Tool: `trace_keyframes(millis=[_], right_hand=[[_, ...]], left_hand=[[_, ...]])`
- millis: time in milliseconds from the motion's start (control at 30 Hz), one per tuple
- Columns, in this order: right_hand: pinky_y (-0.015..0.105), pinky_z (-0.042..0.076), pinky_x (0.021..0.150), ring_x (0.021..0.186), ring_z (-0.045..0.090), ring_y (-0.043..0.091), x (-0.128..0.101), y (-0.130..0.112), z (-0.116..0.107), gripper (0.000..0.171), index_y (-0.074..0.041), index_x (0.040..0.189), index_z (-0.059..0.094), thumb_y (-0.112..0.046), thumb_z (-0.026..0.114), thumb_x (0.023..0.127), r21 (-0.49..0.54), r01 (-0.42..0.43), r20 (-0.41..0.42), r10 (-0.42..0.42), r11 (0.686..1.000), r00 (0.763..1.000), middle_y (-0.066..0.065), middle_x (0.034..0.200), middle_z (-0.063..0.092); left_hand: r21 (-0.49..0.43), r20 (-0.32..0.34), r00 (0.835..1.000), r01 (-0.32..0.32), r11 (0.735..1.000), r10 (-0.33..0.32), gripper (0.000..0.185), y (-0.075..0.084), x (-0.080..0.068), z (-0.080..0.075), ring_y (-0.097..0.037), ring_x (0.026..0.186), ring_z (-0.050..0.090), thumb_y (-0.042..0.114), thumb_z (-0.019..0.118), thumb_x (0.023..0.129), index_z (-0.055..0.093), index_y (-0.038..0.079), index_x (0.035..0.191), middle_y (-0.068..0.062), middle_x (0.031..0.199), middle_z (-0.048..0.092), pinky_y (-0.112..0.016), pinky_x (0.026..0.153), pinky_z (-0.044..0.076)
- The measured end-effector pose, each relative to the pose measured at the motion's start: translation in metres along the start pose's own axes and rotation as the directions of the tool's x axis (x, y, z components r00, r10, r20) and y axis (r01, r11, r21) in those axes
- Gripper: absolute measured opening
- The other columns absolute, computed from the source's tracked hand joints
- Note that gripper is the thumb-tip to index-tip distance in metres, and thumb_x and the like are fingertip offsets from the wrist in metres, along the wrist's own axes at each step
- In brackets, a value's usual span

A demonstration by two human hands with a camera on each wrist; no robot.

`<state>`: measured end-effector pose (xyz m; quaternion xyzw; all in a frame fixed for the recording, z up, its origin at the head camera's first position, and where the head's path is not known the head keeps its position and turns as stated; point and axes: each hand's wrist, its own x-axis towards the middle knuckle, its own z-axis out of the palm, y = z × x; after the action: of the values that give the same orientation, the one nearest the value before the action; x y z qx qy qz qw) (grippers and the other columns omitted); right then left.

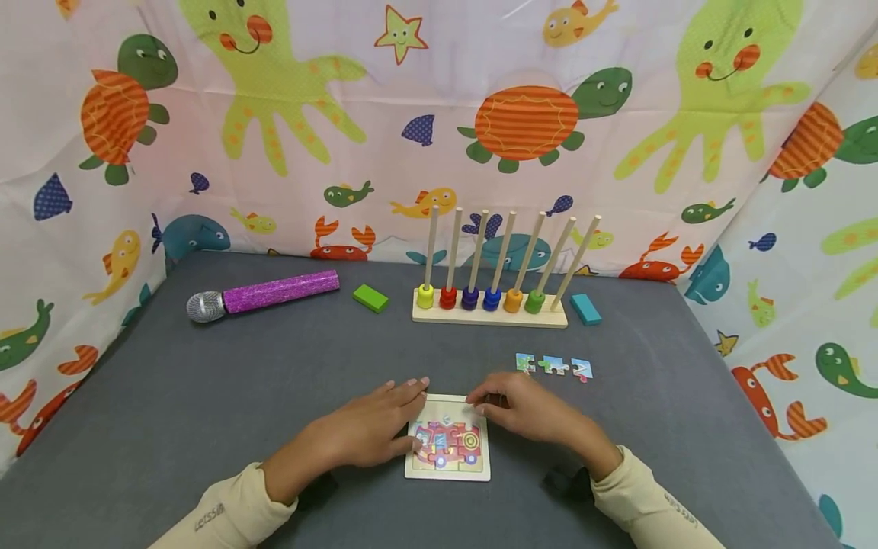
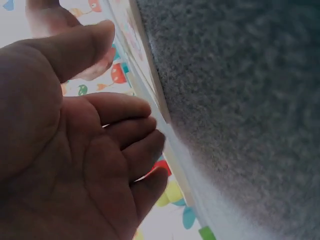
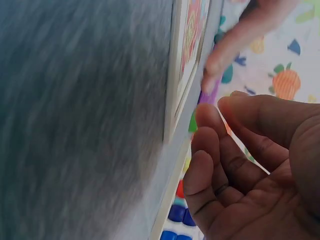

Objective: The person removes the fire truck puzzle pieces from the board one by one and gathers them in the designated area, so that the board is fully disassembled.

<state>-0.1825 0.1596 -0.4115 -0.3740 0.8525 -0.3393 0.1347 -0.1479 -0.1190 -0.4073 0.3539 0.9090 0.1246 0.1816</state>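
Leaning over the grey table [image 1: 206, 381], the person has both hands on a small puzzle board [image 1: 449, 442] lying flat at the near middle of the cloth, straight ahead of them at six o'clock. Their left hand [image 1: 373, 427] rests on the board's left edge with fingers stretched out and relaxed, gripping nothing; the left wrist view shows the open palm right beside the board's rim. Their right hand [image 1: 524, 408] sits at the board's top right corner with fingers curled inward, but whether they pinch a piece I cannot tell, since the fingertips hide whatever is under them. Most of the picture on the board looks filled in, a red vehicle with wheels, so I judge the work well along. Three loose puzzle pieces [image 1: 554, 367] lie in a row off at about one o'clock from the board, apart from it, and these seem to be what is left to deal with. Farther back at twelve o'clock stands a peg rack [image 1: 490, 313] with coloured rings, a blue block [image 1: 585, 309] touching nothing at its right, a green block [image 1: 370, 297] and a purple microphone [image 1: 264, 295] toward ten o'clock.
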Motion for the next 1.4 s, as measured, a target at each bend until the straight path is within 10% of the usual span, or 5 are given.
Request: trace_keyframes(millis=[1400], right_hand=[[0.022,0.048,0.059,0.064,0.054,0.005,0.026,-0.031,0.035,0.016,-0.005,0.107,0.071,-0.008,0.059,0.097,0.163,-0.029,0.111,0.011,0.986,0.994,0.001,0.083,0.067]], left_hand=[[0.111,-0.109,0.994,0.027,0.993,-0.015,0.072,0.009,0.001,0.008,-0.03,0.138,0.036,0.046,0.065,0.09,0.047,-0.001,0.142,-0.015,0.152,0.036,-0.052,0.111,0.027]])
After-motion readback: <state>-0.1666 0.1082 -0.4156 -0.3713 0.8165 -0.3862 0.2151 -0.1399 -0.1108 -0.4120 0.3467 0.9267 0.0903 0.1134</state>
